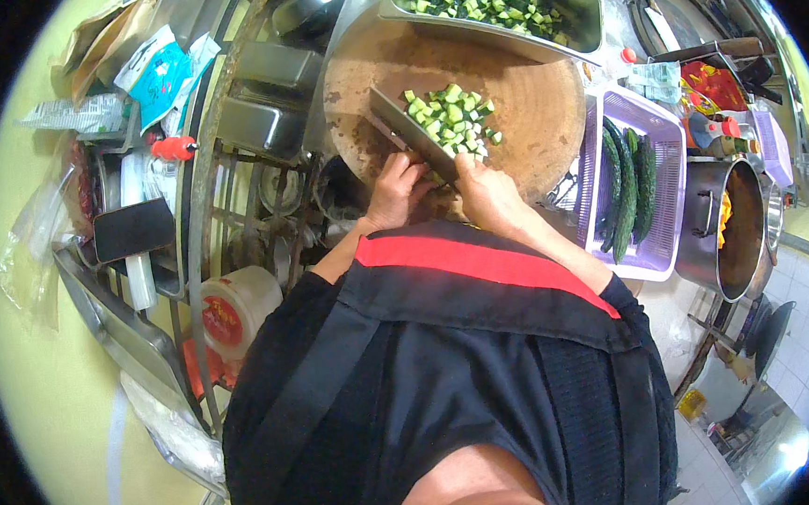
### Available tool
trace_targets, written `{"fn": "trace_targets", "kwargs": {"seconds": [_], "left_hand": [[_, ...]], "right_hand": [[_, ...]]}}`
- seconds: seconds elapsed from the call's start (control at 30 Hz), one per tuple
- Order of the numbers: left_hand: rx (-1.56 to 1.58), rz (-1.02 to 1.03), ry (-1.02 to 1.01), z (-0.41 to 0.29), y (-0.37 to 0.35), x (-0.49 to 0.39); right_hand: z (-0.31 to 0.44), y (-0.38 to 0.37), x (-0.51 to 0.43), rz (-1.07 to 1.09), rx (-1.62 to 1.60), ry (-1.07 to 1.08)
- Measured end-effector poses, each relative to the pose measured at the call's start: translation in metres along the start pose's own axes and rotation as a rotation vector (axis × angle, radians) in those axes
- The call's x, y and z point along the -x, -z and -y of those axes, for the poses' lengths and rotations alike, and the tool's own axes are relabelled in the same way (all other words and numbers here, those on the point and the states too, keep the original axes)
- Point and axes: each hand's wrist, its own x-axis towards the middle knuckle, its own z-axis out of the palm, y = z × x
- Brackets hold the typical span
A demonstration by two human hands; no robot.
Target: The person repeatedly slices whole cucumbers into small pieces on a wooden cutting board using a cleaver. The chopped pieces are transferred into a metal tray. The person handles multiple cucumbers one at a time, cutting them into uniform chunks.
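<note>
My right hand (488, 189) grips a cleaver; its broad blade (411, 131) stands on edge, slanting to the far left across a round wooden chopping block (542, 112). Close along the blade's left side, my left hand (394, 188) has its fingers curled on a cucumber piece (434, 177), mostly hidden by the fingers and blade. Right of the blade lies a heap of diced cucumber (454, 112) with dark green skin. At the block's far edge a steel pan (494, 26) holds more diced cucumber (486, 4).
Right of the block, a purple plastic basket (676, 163) holds several whole cucumbers (626, 188). Beyond it stands a deep steel pot (702, 232). On the left are a metal rack (201, 267) with steel pans (262, 125), a black phone (134, 230) and a plastic tub (256, 291).
</note>
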Motion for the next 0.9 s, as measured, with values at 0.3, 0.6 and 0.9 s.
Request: {"fn": "trace_targets", "kwargs": {"seconds": [0.3, 0.6, 0.9], "left_hand": [[0.050, 0.066, 0.019, -0.005, 0.000, -0.013], [0.174, -0.069, 0.360, -0.017, 0.011, -0.035], [1.888, 0.187, 0.696, -0.051, -0.006, -0.089]], "right_hand": [[-0.009, -0.007, -0.047, -0.104, -0.065, 0.045], [-0.032, 0.044, -0.020, -0.230, -0.738, -0.039], [-0.037, 0.065, -0.001, -0.166, -1.258, -0.081]]}}
